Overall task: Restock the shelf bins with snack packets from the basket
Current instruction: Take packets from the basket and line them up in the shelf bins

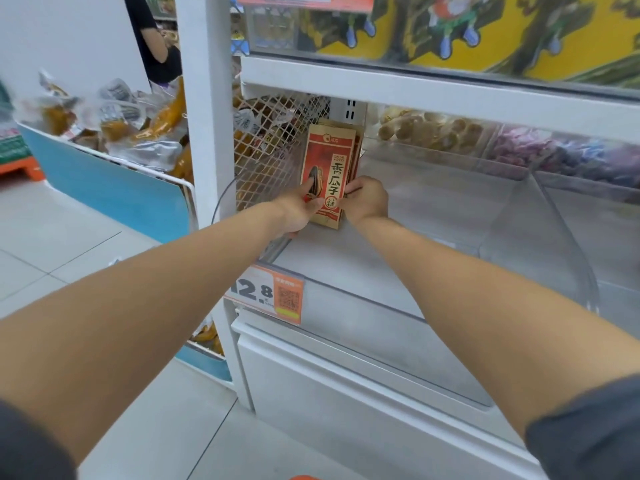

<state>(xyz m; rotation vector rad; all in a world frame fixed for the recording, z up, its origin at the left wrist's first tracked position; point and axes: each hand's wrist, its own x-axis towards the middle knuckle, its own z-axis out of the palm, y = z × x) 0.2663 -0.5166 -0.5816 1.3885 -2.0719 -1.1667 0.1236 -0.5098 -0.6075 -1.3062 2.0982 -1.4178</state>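
A red and tan sunflower-seed packet (330,157) stands upright at the back left of a clear shelf bin (381,237), with at least one more like it behind. My left hand (298,209) grips its lower left edge, thumb on the front. My right hand (367,199) pinches its lower right edge. The packets lean near the white mesh side panel (266,140). Only an orange sliver (303,477) at the bottom edge may be the basket.
Clear dividers split the shelf; bins to the right hold wrapped candies (588,157) and tan snacks (429,129). An orange price tag (268,292) hangs on the bin front. A blue rack of snack bags (114,123) stands at left, a person (156,39) behind it.
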